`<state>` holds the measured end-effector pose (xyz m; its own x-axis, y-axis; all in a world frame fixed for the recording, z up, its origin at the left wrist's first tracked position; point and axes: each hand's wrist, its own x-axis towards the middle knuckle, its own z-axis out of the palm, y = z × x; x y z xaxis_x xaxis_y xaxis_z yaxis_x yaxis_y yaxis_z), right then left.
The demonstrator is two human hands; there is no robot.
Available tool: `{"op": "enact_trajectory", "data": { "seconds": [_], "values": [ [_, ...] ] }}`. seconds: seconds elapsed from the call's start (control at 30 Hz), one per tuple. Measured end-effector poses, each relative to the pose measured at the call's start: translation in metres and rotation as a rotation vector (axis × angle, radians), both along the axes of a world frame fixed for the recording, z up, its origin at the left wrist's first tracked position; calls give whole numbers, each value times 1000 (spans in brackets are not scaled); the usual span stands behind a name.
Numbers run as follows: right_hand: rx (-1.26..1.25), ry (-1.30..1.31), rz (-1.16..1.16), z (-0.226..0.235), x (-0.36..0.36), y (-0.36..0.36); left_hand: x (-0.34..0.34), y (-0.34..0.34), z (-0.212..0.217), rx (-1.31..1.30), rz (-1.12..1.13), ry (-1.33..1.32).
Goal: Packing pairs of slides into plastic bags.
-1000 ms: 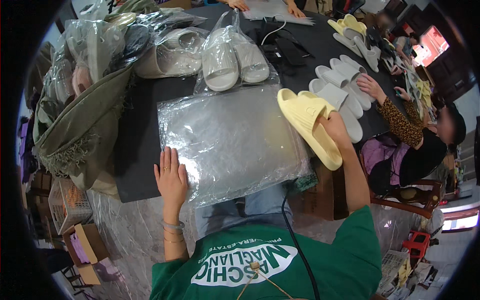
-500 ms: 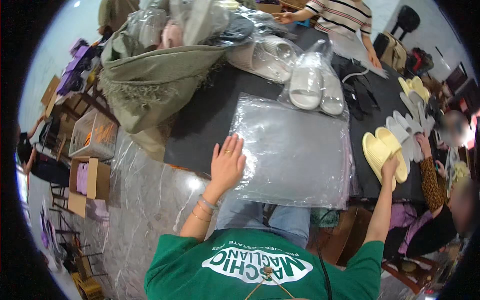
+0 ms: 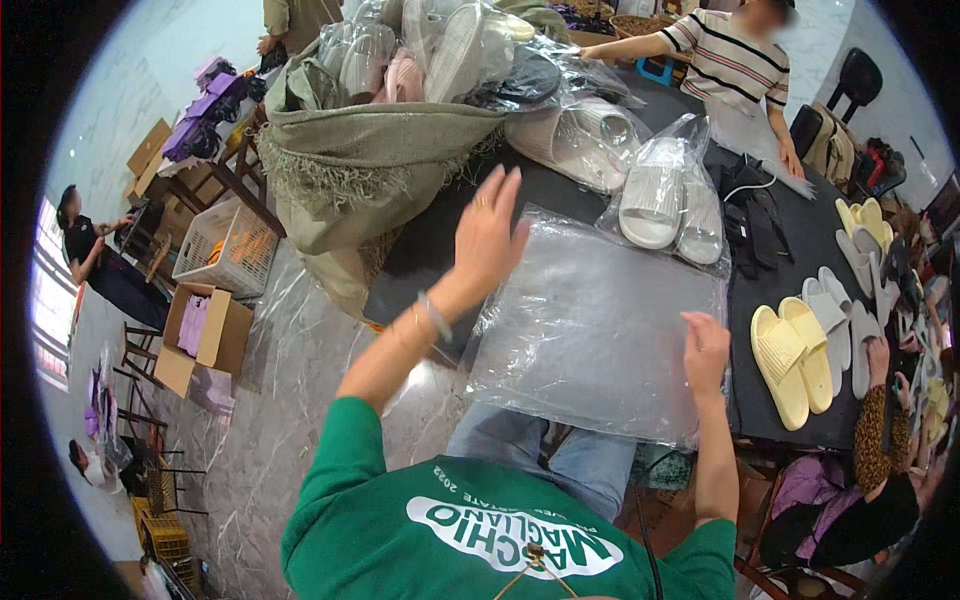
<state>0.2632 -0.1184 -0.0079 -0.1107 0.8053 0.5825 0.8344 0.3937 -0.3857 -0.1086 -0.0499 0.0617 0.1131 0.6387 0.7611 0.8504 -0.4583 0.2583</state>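
your left hand [image 3: 488,232] is lifted off the table, fingers spread wide and gripping nothing, hovering over the far left corner of the clear plastic bags [image 3: 590,325]. your right hand [image 3: 705,352] lies flat and open on the near right part of that same stack, fingers pointing away from you, pressing it down rather than grasping it. the bags lie on the dark table [image 3: 790,250] right in front of you, with their near edge hanging over the table's edge above your knees.

just beyond the stack, a pair of white slippers in a clear bag [image 3: 672,200] rests on the table. to the right, well apart from your right hand, a pair of yellow slippers [image 3: 790,362] lies sole-down, beside some white ones [image 3: 835,315]. on the far left, an olive cloth sack [image 3: 375,160] is heaped with more bagged slippers. a person in a striped shirt [image 3: 730,65] works at the far side.
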Motion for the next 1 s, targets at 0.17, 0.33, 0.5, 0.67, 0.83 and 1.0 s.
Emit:
{"op": "enact_trajectory", "data": {
  "seconds": [0.17,0.33,0.5,0.67,0.83,1.0],
  "values": [
    [-82,89,42,-23,-2,8,-25,107,53,218,176,210],
    [-74,139,24,-24,-3,7,-32,180,89,218,378,371],
    [-68,166,5,-23,-2,5,-33,223,115,-251,676,282],
    [-51,211,58,-25,-10,12,-103,232,90,-84,771,267],
    [-68,208,-2,-28,6,7,-80,211,99,145,530,236],
    [-94,218,9,-29,3,10,-94,194,161,351,348,194]
  ]
}}
